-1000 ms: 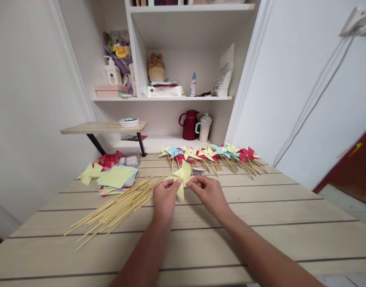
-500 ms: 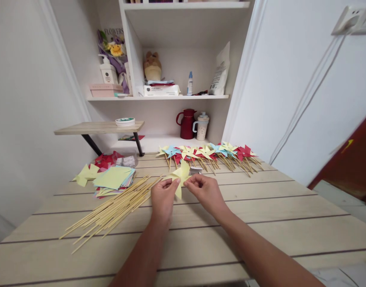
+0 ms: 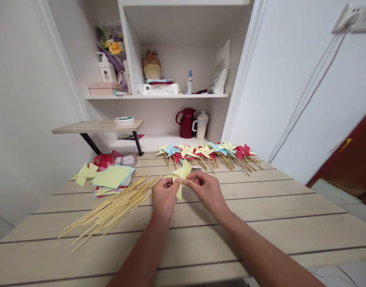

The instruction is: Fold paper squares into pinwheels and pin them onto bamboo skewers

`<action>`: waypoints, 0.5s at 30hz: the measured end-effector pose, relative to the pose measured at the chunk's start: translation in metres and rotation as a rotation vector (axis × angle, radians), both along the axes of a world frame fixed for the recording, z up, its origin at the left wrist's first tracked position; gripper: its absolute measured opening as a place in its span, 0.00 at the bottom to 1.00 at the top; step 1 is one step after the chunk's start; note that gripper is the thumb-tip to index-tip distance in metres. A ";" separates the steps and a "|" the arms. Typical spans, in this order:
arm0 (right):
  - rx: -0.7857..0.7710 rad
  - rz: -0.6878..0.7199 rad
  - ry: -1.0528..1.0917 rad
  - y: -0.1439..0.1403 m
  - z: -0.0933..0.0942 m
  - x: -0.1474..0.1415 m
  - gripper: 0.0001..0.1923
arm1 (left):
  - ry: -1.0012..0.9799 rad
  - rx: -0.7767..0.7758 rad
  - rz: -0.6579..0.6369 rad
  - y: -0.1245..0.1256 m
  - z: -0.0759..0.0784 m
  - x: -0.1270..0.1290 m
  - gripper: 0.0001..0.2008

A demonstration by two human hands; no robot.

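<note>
A pale yellow paper pinwheel (image 3: 183, 172) is held up over the table between my two hands. My left hand (image 3: 165, 196) pinches it on its left side, thumb against the paper near the centre. From the right, my right hand (image 3: 206, 189) closes thumb and forefinger on the pinwheel close to its middle; whether a small part sits between those fingertips is hidden. Left of my hands lies a loose bundle of thin wooden sticks (image 3: 111, 211). Behind it is a stack of coloured paper squares (image 3: 112, 177).
Finished pinwheels on sticks (image 3: 205, 151) lie in a row at the back. A yellow folded paper (image 3: 85, 174), red paper pieces (image 3: 105, 160) and a clear plastic box (image 3: 125, 160) are at the left. A small raised wooden shelf (image 3: 99, 126), a red jug (image 3: 187, 123) and a cup (image 3: 201, 126) stand behind.
My right fingertips have come slightly closer to the pinwheel's centre and to my left thumb. The pinwheel has tilted a little. The camera view has shifted slightly.
</note>
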State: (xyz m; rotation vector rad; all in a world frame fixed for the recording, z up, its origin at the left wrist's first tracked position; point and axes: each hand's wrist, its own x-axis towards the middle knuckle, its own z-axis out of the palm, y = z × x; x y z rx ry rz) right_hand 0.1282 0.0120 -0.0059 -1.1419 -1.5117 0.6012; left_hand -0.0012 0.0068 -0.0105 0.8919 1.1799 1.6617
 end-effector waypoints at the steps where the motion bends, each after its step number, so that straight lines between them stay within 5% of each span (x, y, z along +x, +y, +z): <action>1: 0.038 -0.022 0.002 0.000 0.001 0.001 0.11 | -0.004 -0.004 -0.002 0.000 0.000 0.000 0.11; 5: 0.185 -0.098 0.044 0.002 0.006 0.009 0.12 | -0.047 -0.008 -0.017 0.001 0.000 -0.002 0.11; 8: 0.157 -0.088 0.104 0.008 0.006 0.016 0.16 | -0.077 -0.005 -0.063 0.000 0.001 -0.005 0.13; 12: 0.064 0.043 0.110 0.012 0.005 0.022 0.20 | -0.093 0.004 -0.186 -0.003 0.003 -0.007 0.14; 15: 0.003 0.173 0.142 0.010 0.007 0.021 0.15 | -0.081 -0.004 -0.242 -0.005 0.004 -0.006 0.15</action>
